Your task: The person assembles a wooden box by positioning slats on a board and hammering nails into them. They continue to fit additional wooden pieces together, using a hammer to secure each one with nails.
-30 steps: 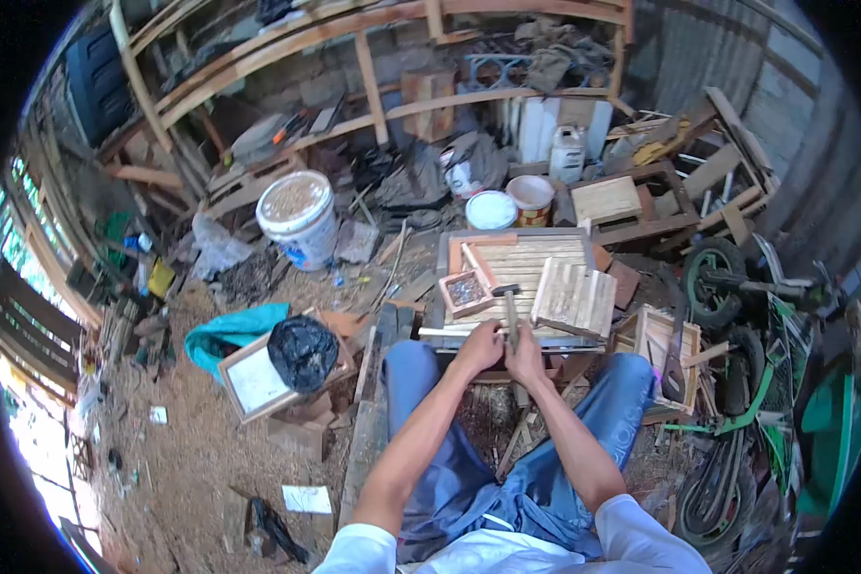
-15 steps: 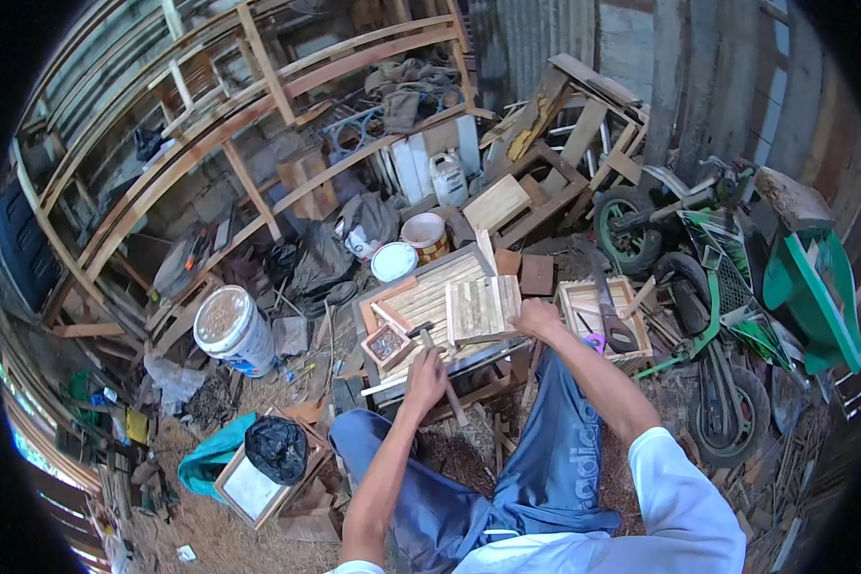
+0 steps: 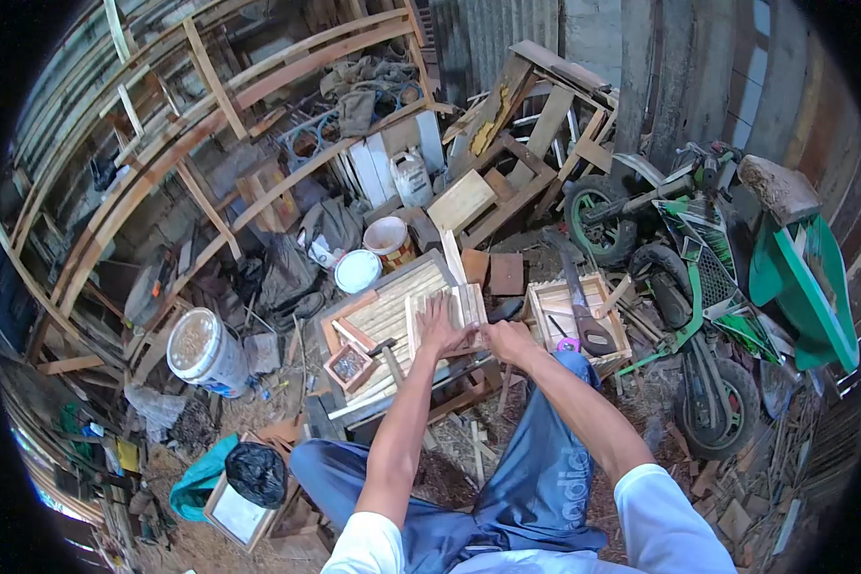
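Note:
My left hand (image 3: 440, 327) lies flat on top of a small slatted wooden box (image 3: 470, 302), fingers spread. Beside the box's near right corner, my right hand (image 3: 510, 342) is closed, its fingertips close to my left thumb; what they pinch is too small to make out. The box rests on a slatted wooden panel (image 3: 383, 307) over a low bench. A hammer (image 3: 393, 366) lies on the panel left of the box, its handle towards me. Farther left sits a small wooden tray of nails (image 3: 348, 367).
To the right, an open wooden crate (image 3: 547, 308) holds a handsaw (image 3: 580, 304) and a pink tape roll (image 3: 568, 344). A small green motorbike (image 3: 694, 277) stands beyond it. Buckets, including a white one (image 3: 207, 355), stand left and behind. Wood scraps litter the ground.
My left hand has let go of the hammer and moved onto the wooden box. My right hand has shifted to the box's near corner. The view has swung slightly right.

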A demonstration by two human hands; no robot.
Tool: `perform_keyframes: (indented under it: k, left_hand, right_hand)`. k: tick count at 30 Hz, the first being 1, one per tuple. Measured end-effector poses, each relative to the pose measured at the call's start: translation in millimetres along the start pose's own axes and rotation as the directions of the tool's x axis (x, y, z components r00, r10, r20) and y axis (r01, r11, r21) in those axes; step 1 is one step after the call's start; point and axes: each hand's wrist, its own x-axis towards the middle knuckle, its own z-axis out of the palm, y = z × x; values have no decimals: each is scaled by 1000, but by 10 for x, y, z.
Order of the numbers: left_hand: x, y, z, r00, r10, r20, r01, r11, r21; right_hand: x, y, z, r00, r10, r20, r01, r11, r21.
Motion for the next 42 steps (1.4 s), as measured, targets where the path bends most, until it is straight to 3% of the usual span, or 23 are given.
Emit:
perform_keyframes:
  k: [8, 16, 19, 27, 34, 42]
  left_hand:
    - [-51, -41, 111, 998, -56, 16, 57, 993, -105]
    - [-32, -100, 203, 997, -79, -24, 75, 987, -142]
    - [-51, -55, 176, 996, -86, -33, 80, 987, -141]
    - [-93, -3, 119, 994, -91, -57, 81, 983, -166]
    - [-113, 33, 97, 992, -101, -77, 85, 979, -187]
    - [-132, 70, 56, 991, -124, -59, 109, 971, -211]
  right_hand:
    - [-13, 102, 9, 991, -133, 12, 133, 983, -127]
    - [107, -102, 61, 963, -265, -52, 259, 960, -106]
    - [151, -234, 76, 993, -119, 10, 118, 971, -208]
    - [108, -359, 84, 998, -54, 14, 56, 934, -352]
    - [173, -246, 209, 992, -124, -37, 109, 957, -269]
    - [190, -235, 210, 975, -220, -25, 202, 929, -311]
